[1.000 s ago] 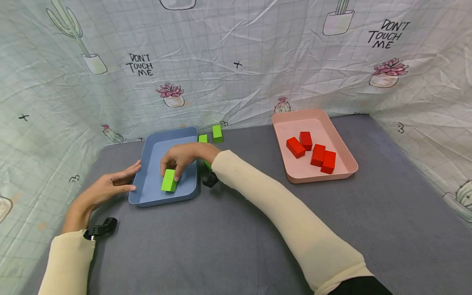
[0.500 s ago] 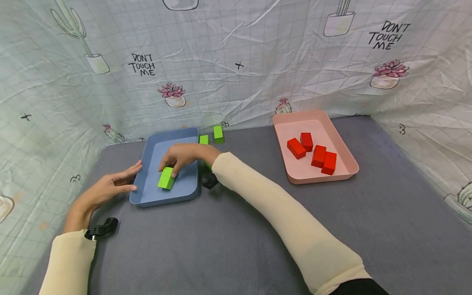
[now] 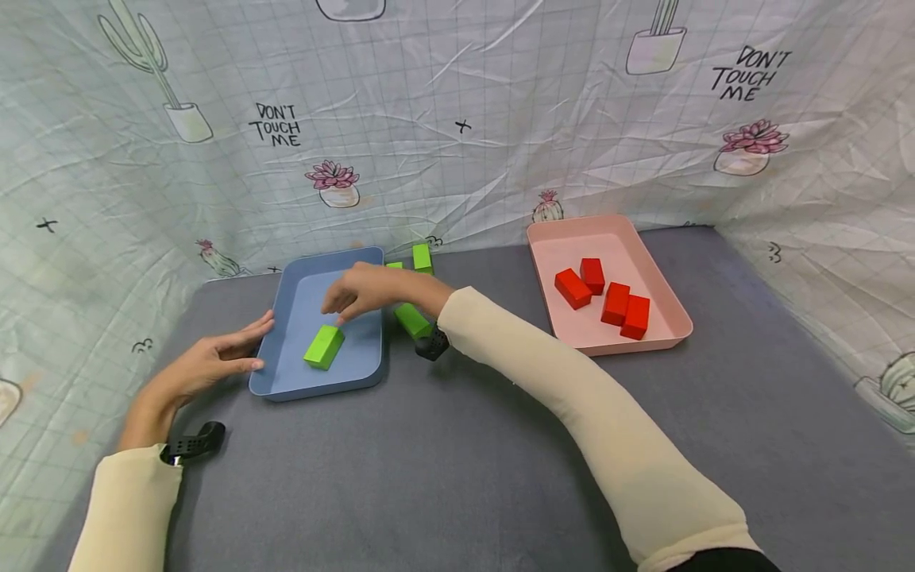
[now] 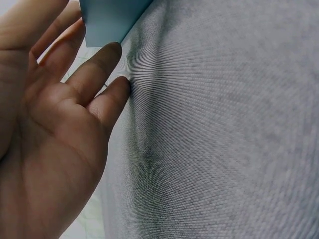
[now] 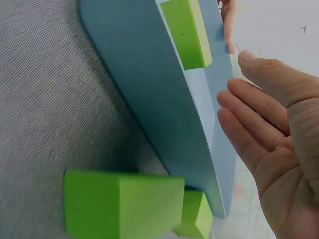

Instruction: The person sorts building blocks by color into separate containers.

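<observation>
A green block (image 3: 325, 347) lies in the blue tray (image 3: 314, 389), towards its near side. My right hand (image 3: 368, 287) hovers over the tray just behind that block, apart from it. In the right wrist view the right hand's fingers (image 5: 249, 139) are loosely extended and hold nothing. My left hand (image 3: 214, 361) touches the tray's left edge with straight fingers. The left wrist view shows that palm beside a corner of the tray (image 4: 109, 25). Right of the tray another green block (image 3: 413, 320) lies on the table, partly behind the right wrist.
Two more green blocks stand behind the right forearm, one green block (image 3: 422, 259) fully seen and one mostly hidden. At the right a pink tray (image 3: 658, 342) holds several red blocks (image 3: 616, 303). A printed cloth (image 3: 457, 159) hangs behind the grey table (image 3: 429, 477).
My right hand has let go of the green block inside the blue tray and moved up and to the right. The left hand stays on the tray's edge.
</observation>
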Available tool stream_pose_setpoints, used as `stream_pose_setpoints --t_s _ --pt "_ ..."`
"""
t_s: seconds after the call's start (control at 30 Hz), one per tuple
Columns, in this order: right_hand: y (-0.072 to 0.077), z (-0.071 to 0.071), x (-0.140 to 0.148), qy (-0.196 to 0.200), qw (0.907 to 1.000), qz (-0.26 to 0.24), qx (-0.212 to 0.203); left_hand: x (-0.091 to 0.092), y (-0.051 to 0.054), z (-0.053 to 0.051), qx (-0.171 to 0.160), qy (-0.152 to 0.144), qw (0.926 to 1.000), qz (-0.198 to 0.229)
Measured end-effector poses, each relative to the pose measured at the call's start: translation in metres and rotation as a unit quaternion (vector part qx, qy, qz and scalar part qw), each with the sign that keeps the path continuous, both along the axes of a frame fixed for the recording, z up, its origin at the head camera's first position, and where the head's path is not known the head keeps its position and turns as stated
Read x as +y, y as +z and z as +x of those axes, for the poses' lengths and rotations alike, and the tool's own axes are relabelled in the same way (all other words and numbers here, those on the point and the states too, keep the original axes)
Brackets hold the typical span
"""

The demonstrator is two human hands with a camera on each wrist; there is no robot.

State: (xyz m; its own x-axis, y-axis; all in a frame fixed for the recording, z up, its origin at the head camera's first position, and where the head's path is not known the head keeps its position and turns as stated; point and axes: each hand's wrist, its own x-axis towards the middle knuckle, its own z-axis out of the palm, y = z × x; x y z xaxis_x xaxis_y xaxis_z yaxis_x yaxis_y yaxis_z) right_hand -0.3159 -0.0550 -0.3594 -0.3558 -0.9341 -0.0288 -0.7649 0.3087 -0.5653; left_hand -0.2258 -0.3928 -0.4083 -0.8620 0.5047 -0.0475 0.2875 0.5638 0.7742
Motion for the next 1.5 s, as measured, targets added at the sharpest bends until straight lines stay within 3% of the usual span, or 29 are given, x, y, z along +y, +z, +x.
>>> stream_pose_setpoints --t_s 0.3,0.43,0.83,1.07,1.5 --pt "0.011 0.021 0.053 -0.051 0.9977 -0.027 0.035 0.003 0.004 -0.005 0.0 0.002 0.9999 -0.012" --pt "0.009 0.032 0.072 -0.072 0.9961 -0.033 0.037 0.001 0.008 -0.005 0.008 0.011 0.9996 -0.025" --pt "-0.013 0.051 0.107 -0.135 0.9869 -0.065 0.061 -0.001 0.005 0.0 0.009 0.014 0.999 -0.04" --pt "-0.029 0.056 0.118 -0.192 0.9759 -0.069 0.077 -0.002 0.004 0.0 0.013 0.002 0.9995 -0.03" --pt "-0.052 0.061 0.124 -0.247 0.9615 -0.117 0.03 -0.001 0.003 -0.002 0.014 -0.002 0.9995 -0.027"
